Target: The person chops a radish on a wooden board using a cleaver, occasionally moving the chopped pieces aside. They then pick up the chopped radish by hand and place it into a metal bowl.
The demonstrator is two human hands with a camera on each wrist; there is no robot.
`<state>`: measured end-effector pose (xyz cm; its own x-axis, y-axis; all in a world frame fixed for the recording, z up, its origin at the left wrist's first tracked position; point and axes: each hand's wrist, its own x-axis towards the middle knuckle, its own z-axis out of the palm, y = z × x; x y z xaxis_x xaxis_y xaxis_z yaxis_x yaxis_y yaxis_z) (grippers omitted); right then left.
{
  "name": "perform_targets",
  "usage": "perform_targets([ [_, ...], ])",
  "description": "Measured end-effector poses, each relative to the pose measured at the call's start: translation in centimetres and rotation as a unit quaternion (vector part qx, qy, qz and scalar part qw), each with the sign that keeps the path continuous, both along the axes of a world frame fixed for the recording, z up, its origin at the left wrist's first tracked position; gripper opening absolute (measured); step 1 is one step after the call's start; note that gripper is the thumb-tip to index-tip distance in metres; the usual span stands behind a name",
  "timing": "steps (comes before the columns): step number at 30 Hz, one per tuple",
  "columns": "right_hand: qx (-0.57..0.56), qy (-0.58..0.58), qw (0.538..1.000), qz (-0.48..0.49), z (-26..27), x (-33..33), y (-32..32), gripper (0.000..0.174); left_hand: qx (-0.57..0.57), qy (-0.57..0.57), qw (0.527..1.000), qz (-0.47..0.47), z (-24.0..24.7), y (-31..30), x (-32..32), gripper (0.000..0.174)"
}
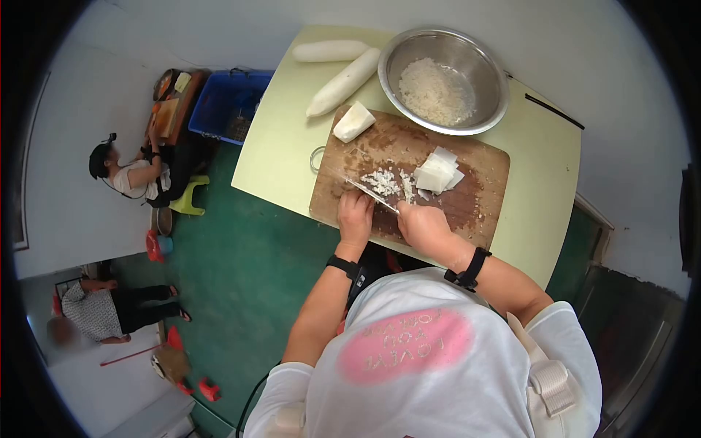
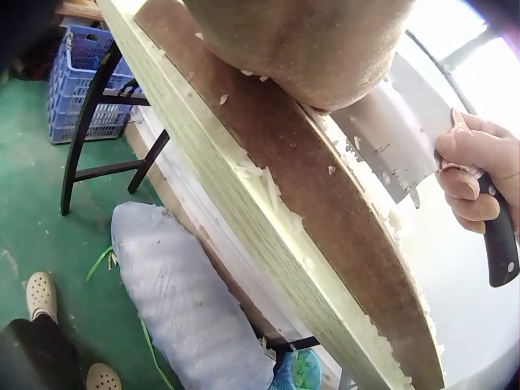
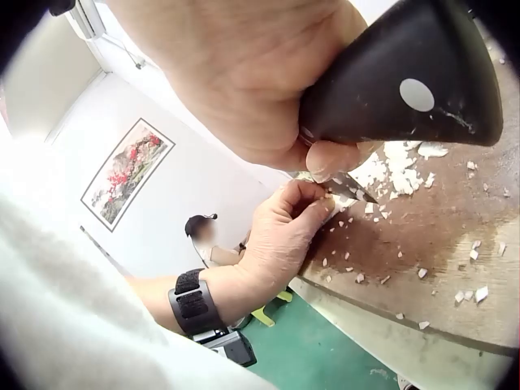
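Note:
My right hand (image 1: 427,230) grips the black handle (image 3: 398,81) of a kitchen knife, its wide blade (image 2: 398,130) low over the wooden cutting board (image 1: 372,142). Close beside the blade, my left hand (image 3: 280,231) has its thumb and bent fingers pinched on a small white radish piece (image 3: 331,205), mostly hidden by the fingers. Finely chopped white bits (image 1: 382,181) lie just beyond the knife. A stack of thin white radish slices (image 1: 437,172) rests right of them, and a thick cut radish chunk (image 1: 354,122) sits at the board's far left corner.
Behind the board are a steel bowl (image 1: 504,98) with pale chopped pieces (image 1: 434,87) in it and two whole white radishes (image 1: 343,84). The pale green table (image 1: 270,157) ends close to my body. A blue crate (image 1: 212,109) and a seated person (image 1: 139,175) are to the left.

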<state>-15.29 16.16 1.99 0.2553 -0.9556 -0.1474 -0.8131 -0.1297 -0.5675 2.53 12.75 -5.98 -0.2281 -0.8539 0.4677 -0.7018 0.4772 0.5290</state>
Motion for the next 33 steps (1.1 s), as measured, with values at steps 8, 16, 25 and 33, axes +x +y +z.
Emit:
perform_targets([
  [8,0.022,0.012,1.000,0.012,-1.6,1.5,-2.1,0.009,0.026,-0.011,1.000,-0.010,0.1,0.1,0.4,0.016],
  [16,0.005,-0.030,1.000,-0.003,0.4,-0.1,-0.3,0.010,0.011,0.002,1.000,-0.015,-0.4,0.1,0.5,0.016],
  [25,0.006,-0.017,1.000,0.008,-1.0,2.0,-2.2,0.008,0.023,-0.019,0.999,-0.035,0.1,0.0,0.9,0.015],
  [33,0.030,-0.010,0.999,0.006,0.8,0.9,-0.8,0.010,0.021,0.005,0.999,-0.025,0.1,0.4,0.6,0.011],
])
